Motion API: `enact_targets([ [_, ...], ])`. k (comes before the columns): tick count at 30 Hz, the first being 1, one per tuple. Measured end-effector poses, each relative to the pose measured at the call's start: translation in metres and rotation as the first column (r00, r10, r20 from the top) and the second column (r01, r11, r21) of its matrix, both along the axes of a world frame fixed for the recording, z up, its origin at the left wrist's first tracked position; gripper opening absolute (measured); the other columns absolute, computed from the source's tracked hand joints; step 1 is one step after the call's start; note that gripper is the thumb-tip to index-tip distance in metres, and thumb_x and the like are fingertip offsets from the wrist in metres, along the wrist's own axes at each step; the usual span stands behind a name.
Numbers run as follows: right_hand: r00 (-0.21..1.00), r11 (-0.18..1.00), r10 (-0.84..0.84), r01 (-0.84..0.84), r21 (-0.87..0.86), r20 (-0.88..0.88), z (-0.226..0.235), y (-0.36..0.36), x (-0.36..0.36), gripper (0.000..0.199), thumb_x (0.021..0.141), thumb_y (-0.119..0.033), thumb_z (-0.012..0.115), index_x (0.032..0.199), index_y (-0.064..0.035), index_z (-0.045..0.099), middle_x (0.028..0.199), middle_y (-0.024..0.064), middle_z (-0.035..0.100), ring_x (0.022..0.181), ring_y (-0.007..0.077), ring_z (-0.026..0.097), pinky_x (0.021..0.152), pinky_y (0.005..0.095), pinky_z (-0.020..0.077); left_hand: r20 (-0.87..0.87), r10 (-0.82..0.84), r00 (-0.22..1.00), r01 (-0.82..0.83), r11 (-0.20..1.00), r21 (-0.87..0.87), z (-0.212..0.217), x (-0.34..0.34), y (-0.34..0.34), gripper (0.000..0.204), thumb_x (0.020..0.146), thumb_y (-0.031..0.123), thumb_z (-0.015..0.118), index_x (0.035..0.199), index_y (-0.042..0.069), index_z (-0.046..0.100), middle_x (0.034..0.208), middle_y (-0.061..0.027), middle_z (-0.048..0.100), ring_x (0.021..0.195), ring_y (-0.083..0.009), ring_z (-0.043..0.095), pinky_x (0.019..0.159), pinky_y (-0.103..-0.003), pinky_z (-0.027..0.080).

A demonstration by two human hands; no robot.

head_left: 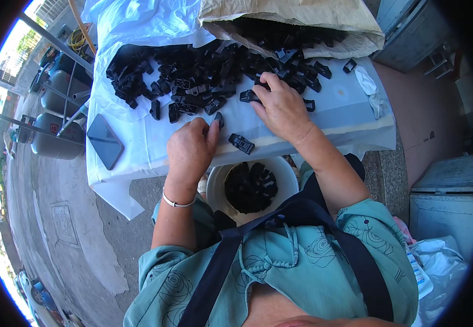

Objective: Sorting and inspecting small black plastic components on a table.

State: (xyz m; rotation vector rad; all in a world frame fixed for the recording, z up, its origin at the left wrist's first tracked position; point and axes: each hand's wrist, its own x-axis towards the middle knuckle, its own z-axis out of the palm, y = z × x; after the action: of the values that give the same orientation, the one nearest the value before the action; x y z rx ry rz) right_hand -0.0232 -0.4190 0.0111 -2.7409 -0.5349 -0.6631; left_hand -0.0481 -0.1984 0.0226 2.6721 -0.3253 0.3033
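Observation:
My left hand (192, 146) is closed near the table's front edge, with a dark narrow piece (219, 119) pinched at the thumb; most of it is hidden by the fingers. Farther right, my right hand (284, 109) reaches over the cloth, its thumb and fingertips closed on a small black plastic part (249, 96). Between the hands and closer to me, a loose black plastic part (241, 144) with cut-outs lies alone on the white table covering (154, 147). Beyond both hands spreads a heap of similar black parts (193, 61).
A brown sack (296, 13) gapes at the back, with black parts inside. Below the table edge, a white bucket (291, 188) holds more black pieces. A dark phone (104, 141) lies at left; a crumpled white cloth (368, 90) lies at right. Grey tanks (56, 136) stand beyond the left side.

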Motion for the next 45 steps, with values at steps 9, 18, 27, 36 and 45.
enact_targets([
  [9,0.929,0.934,0.353,-0.345,0.088,-0.11,0.008,0.006,-0.04,0.033,0.08,-0.011,0.073,0.11,-0.0022,0.061,0.101,0.0126,0.058,0.094,0.03,0.062,0.08,0.0378,0.0519,0.289,-0.446,0.847,0.47,0.882,-0.015,0.004,0.014,0.016,0.03,0.076,-0.003,0.064,0.104,0.007,0.064,0.107,-0.0126,0.063,0.085,-0.0337,0.063,0.073,-0.04,0.053],
  [18,0.938,0.912,0.293,-0.215,0.35,-0.185,0.007,-0.002,-0.029,0.037,0.082,-0.007,0.072,0.115,-0.0021,0.057,0.1,0.0149,0.06,0.082,0.0286,0.064,0.071,0.0366,0.0532,0.103,-0.307,0.946,0.324,0.901,-0.288,-0.015,0.003,-0.002,0.029,0.07,0.012,0.08,0.09,0.006,0.059,0.085,-0.0102,0.062,0.081,-0.0317,0.062,0.07,-0.041,0.051],
  [27,0.918,0.835,0.393,-0.331,0.44,-0.057,0.0,0.007,-0.028,0.038,0.08,-0.003,0.07,0.117,-0.0044,0.062,0.108,0.0146,0.062,0.093,0.0301,0.064,0.079,0.0372,0.0539,0.183,-0.356,0.916,0.399,0.846,-0.354,-0.023,-0.002,-0.001,0.046,0.067,0.006,0.082,0.106,0.007,0.058,0.085,-0.0097,0.065,0.077,-0.0294,0.063,0.069,-0.037,0.051],
  [36,0.887,0.874,0.462,-0.457,0.167,0.006,-0.002,0.027,-0.037,0.031,0.08,-0.01,0.07,0.11,-0.0099,0.071,0.107,0.0075,0.065,0.099,0.0244,0.063,0.084,0.0383,0.0475,0.136,-0.403,0.905,0.419,0.791,-0.445,-0.019,0.004,0.005,0.076,0.063,0.002,0.084,0.132,0.005,0.05,0.09,-0.011,0.067,0.079,-0.0276,0.066,0.074,-0.035,0.055],
  [45,0.901,0.89,0.422,-0.432,0.143,0.096,-0.004,0.019,-0.039,0.03,0.087,-0.012,0.064,0.117,-0.0082,0.065,0.109,0.0075,0.065,0.1,0.0246,0.063,0.084,0.0392,0.0456,0.28,-0.181,0.943,0.241,0.951,-0.195,-0.015,0.025,0.001,0.032,0.079,0.009,0.072,0.11,0.006,0.065,0.106,-0.0141,0.067,0.08,-0.0306,0.067,0.073,-0.038,0.055],
])
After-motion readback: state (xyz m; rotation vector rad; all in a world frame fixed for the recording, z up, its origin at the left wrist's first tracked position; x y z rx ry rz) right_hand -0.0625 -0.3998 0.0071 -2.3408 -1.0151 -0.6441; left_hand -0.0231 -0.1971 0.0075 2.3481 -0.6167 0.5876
